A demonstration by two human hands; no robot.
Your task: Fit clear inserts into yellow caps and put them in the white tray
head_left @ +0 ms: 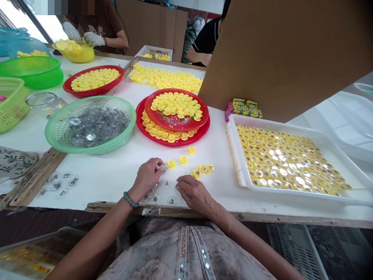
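My left hand [148, 177], with a beaded bracelet at the wrist, pinches a small clear piece beside a yellow round cap [171, 165]; its exact shape is hard to make out. My right hand [194, 194] is palm down with fingers curled together at the table; anything between its fingertips is hidden. Between and below the hands lie several clear plastic discs [166, 184] with small dark prints. Just beyond them sit two more loose yellow caps [183, 160] and a small cluster of yellow caps under printed clear discs [203, 168].
Two stacked red plates [176, 125] hold yellow caps. Left, a green basket [52, 134] is full of clear discs. Right, a white tray [237, 167] holds rows of assembled pieces beside a cardboard panel [279, 58]. More discs [60, 183] lie left. Two people sit across the table.
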